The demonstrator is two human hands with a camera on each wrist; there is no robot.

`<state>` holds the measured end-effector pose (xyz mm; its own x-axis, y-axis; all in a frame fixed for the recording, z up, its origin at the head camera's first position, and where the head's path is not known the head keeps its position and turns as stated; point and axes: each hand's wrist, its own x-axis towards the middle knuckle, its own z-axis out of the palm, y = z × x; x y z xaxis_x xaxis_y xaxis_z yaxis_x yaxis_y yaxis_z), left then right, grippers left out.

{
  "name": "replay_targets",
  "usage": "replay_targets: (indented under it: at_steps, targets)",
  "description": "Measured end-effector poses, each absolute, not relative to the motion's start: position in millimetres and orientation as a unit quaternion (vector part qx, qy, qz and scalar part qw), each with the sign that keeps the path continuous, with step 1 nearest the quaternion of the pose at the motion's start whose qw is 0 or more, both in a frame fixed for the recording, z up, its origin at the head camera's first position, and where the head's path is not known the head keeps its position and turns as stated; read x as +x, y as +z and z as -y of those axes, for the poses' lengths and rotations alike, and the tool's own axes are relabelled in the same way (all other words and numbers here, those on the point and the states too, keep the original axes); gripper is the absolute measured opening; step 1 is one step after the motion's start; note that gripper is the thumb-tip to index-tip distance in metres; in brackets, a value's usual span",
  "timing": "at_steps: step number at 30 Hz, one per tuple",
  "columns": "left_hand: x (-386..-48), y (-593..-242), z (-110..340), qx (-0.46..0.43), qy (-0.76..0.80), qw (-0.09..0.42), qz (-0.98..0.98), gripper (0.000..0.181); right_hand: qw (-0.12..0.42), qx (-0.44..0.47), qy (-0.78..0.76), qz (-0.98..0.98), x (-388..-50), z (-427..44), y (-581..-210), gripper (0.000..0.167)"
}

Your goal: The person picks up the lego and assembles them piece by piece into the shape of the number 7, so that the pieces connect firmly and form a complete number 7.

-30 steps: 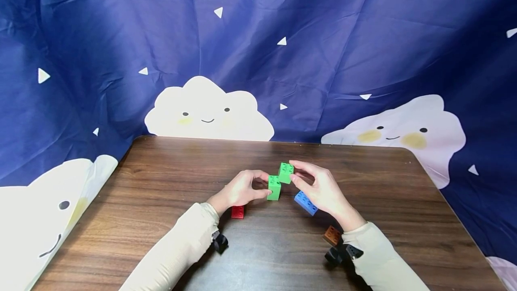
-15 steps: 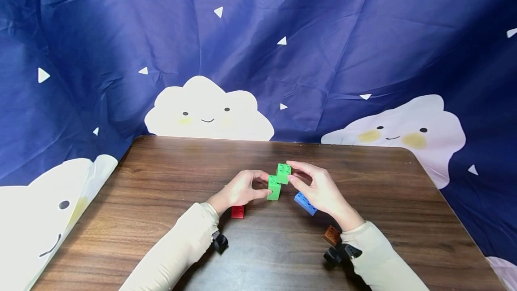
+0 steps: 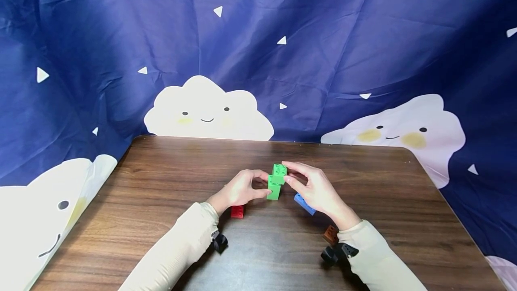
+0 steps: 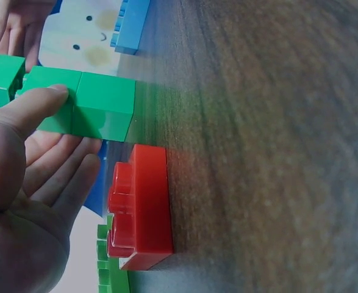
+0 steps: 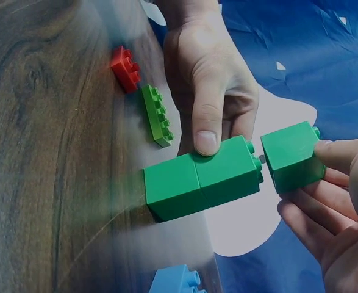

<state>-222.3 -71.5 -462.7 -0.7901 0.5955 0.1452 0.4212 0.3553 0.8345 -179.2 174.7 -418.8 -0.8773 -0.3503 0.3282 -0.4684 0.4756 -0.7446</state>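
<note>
My left hand (image 3: 240, 188) pinches a stack of two green bricks (image 3: 273, 192) between thumb and fingers; it stands upright on the table. Just above the stack, my right hand (image 3: 320, 188) pinches a third green brick (image 3: 280, 171) by its sides. In the right wrist view a small gap shows between that held brick (image 5: 293, 160) and the studs of the stack (image 5: 202, 178). A red brick (image 4: 148, 207) lies beneath the left hand, and a blue brick (image 3: 304, 204) is below the right hand.
A lighter green long brick (image 5: 157, 116) lies near the red one, hidden from the head view. By the right wrist sits a brown brick (image 3: 331, 234). The wooden table (image 3: 194, 152) ends at a blue cloth (image 3: 242, 48) with cloud prints.
My right hand has moved slightly left with its green brick, which is now over the stack instead of to its right. The left hand and its stack have stayed in place.
</note>
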Motion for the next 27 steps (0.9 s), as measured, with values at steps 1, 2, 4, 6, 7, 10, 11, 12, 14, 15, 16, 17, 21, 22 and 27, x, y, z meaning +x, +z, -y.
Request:
replay_targets:
  at_steps: [1,2,4,6,7,10,11,12,14,15,16,17,21,22,27]
  targets:
    - [-222,-463,72,0.311,0.475,0.092,-0.818,0.025,0.064,0.239,0.452,0.857,-179,-174,-419,0.040]
    - [-222,-463,71,0.310,0.475,0.093,-0.818,0.025,0.063,0.239,0.452,0.857,-179,-173,-419,0.040]
    - [-222,-463,71,0.311,0.475,0.093,-0.818,0.025,0.061,0.241,0.454,0.856,-180,-172,-420,0.039]
    - [-222,-463,71,0.312,0.477,0.094,-0.817,0.025,0.061,0.241,0.454,0.855,-181,-172,-421,0.039]
    - [-222,-463,71,0.312,0.478,0.094,-0.816,0.025,0.063,0.244,0.453,0.855,-181,-172,-421,0.039]
    - [-222,-463,71,0.313,0.480,0.094,-0.814,0.025,0.067,0.250,0.448,0.856,-182,-171,-422,0.039]
    - [-222,-463,71,0.313,0.480,0.094,-0.815,0.024,0.068,0.253,0.447,0.856,-182,-170,-422,0.039]
    - [-222,-463,71,0.312,0.479,0.093,-0.815,0.024,0.068,0.255,0.445,0.856,-182,-170,-422,0.039]
    - [-222,-463,71,0.312,0.476,0.091,-0.817,0.024,0.068,0.257,0.443,0.856,-182,-169,-422,0.039]
    - [-222,-463,71,0.312,0.475,0.090,-0.818,0.024,0.067,0.257,0.443,0.856,-182,-169,-423,0.039]
    - [-222,-463,71,0.311,0.473,0.090,-0.819,0.024,0.066,0.257,0.445,0.855,-182,-168,-423,0.039]
    - [-222,-463,71,0.311,0.472,0.090,-0.820,0.024,0.065,0.256,0.446,0.855,-182,-168,-423,0.039]
    - [-222,-463,71,0.310,0.469,0.089,-0.823,0.025,0.063,0.243,0.455,0.854,-182,-165,-423,0.038]
    - [-222,-463,71,0.310,0.469,0.089,-0.822,0.025,0.064,0.239,0.457,0.855,-182,-164,-423,0.038]
    - [-222,-463,71,0.312,0.469,0.086,-0.822,0.025,0.077,0.216,0.480,0.847,-182,-159,-426,0.037]
